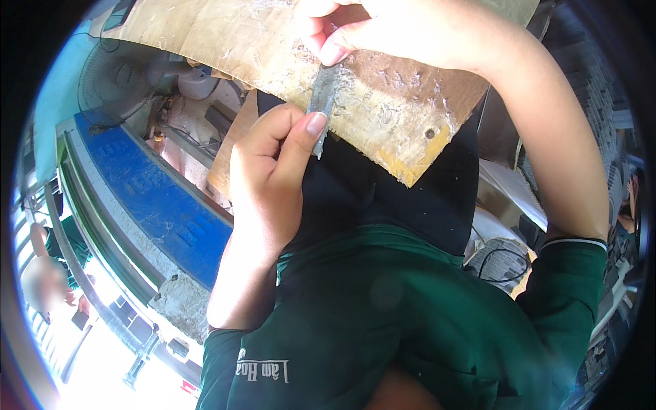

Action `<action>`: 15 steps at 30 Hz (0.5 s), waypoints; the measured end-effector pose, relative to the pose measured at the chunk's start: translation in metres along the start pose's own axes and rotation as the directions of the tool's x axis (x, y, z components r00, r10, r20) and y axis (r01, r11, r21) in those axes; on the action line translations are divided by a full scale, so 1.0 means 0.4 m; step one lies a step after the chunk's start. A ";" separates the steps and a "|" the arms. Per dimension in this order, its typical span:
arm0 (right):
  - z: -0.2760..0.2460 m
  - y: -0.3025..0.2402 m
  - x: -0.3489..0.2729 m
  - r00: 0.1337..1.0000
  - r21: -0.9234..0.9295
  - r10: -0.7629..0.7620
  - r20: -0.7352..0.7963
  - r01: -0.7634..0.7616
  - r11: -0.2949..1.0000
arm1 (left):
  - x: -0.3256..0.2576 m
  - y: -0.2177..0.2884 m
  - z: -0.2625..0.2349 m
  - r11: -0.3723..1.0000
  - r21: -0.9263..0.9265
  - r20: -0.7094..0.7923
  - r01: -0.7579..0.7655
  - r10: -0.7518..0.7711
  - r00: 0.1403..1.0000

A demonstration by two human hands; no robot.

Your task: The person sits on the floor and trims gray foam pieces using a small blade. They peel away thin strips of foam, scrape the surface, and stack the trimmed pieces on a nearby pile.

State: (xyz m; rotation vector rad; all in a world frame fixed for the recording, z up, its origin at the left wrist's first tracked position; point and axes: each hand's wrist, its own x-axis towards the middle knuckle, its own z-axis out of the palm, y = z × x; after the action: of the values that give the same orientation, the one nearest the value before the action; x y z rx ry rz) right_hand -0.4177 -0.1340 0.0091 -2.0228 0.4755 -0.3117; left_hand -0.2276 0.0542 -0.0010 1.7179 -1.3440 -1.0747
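Observation:
A narrow grey strip [324, 89] with rough, whitish edges lies across the near edge of a worn wooden board [263, 58]. My left hand [270, 171] is closed on its lower part, the thumb pressed on top near the end that hangs over the board's edge. At the strip's far end, the thumb and fingers of my right hand [348, 34] are closed in a pinch. What the strip is made of I cannot make out. Whitish scraps and residue cover the board around it, and a small round hole shows near its yellowed corner.
To the left stands a long machine or bench with a blue panel [154, 184]. A fan [119, 78] is beyond it. Another person [48, 280] is at the far left. A black cable [502, 263] and papers lie on the right. My lap is under the board's near corner.

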 end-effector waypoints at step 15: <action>0.006 0.005 0.002 0.999 0.073 -0.033 0.021 0.031 0.997 | -0.003 0.005 0.029 0.994 0.074 -0.180 -0.085 0.098 0.979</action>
State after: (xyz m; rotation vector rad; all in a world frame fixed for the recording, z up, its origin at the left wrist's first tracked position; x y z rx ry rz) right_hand -0.4163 -0.1335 0.0063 -1.9630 0.4126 -0.3218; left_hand -0.2391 0.0546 -0.0038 1.7391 -1.3405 -0.8079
